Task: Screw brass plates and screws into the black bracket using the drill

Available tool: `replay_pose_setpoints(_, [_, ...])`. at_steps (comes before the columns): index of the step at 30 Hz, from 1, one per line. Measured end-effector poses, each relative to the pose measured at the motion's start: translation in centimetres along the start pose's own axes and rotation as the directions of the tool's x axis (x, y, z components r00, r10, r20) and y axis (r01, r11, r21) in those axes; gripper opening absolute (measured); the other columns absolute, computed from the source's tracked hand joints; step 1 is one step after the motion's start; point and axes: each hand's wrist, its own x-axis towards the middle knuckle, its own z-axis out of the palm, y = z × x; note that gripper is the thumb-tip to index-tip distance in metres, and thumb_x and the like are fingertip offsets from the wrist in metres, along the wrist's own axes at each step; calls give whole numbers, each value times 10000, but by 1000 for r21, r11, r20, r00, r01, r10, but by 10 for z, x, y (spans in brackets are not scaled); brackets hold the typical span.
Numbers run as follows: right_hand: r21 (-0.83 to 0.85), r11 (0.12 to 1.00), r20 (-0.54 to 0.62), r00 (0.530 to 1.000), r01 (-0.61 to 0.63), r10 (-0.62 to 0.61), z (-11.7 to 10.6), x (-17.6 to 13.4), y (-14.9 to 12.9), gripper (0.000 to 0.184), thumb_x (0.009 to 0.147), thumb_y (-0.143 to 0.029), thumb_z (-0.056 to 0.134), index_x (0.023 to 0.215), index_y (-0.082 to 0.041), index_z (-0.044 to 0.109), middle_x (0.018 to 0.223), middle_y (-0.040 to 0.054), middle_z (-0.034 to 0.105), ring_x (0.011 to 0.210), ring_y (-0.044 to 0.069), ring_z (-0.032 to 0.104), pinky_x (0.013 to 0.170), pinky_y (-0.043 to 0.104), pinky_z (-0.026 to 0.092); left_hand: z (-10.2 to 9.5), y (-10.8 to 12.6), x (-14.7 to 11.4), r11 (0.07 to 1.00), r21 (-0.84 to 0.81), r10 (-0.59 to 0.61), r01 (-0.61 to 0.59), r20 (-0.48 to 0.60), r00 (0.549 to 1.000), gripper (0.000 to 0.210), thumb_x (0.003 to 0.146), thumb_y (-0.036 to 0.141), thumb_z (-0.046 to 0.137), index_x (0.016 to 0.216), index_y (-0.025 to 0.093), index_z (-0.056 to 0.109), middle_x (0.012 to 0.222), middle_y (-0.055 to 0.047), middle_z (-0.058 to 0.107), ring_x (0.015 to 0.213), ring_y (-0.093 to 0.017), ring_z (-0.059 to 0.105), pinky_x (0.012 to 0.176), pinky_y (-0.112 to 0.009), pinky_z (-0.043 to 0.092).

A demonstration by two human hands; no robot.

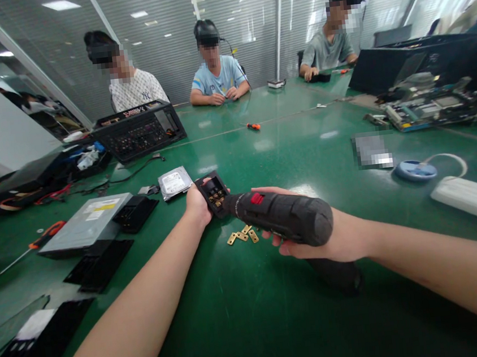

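My right hand (pixel 288 241) is wrapped round the grip of a black cordless drill (pixel 285 216) with a red switch on top. Its chuck points left, into or against a small black housing (pixel 214 195) with brass terminals inside. My left hand (pixel 199 205) grips that housing from its left side, tilted up off the table. Whether the bit touches a screw is hidden by the chuck. Just below the housing, several small brass plates (pixel 242 236) with holes lie loose on the green table (pixel 219 317).
Left of my hands lie a hard drive (pixel 175 182), an optical drive (pixel 87 223), black plastic parts (pixel 98 264) and an orange screwdriver (pixel 48 235). A computer case (pixel 140 132) stands behind. Circuit boards (pixel 439 103) and a power strip (pixel 475 199) are at right. Three people sit across.
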Motion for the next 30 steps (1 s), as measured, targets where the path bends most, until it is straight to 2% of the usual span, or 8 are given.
replay_pose_setpoints(3, [11,1000,-9,1000,1,-1,0,0,0,940,767,-147,736,1578,-115,263,970,50,706,843,195,692,828,359,569,-1,1,1,996,93,-1,-1,18,1000,326,869,316,496,1037,109,684,673,-103,698,616,-271,695,599,-391,579])
replay_pose_setpoints(8, [27,1000,-9,1000,-6,7,0,0,-2,878,763,-108,717,1543,-156,318,940,39,718,840,196,709,773,335,575,-1,1,0,996,83,39,-41,19,999,351,882,349,469,1053,124,676,669,-88,689,584,-257,666,583,-386,563])
replay_pose_setpoints(15, [15,999,-11,1000,-29,29,3,0,-5,893,762,-126,717,1547,-104,292,956,56,689,850,206,674,808,365,561,-2,-1,4,996,83,35,-36,8,999,349,848,340,507,1057,120,678,653,-83,679,585,-252,669,596,-381,570])
replay_pose_setpoints(24, [-2,1000,-2,1000,10,-10,1,0,-4,821,775,-98,709,1511,-154,350,909,23,694,809,178,683,801,340,558,-3,-1,5,992,115,54,-57,31,998,356,871,340,472,1068,125,676,631,-83,675,552,-261,667,544,-376,552])
replay_pose_setpoints(30, [-37,999,-3,999,-32,32,1,-1,-3,887,797,-164,728,1573,-150,298,936,45,707,841,209,700,797,352,581,2,-1,0,994,93,51,-51,-1,999,310,833,280,494,1029,124,677,603,-73,654,531,-259,646,549,-379,549])
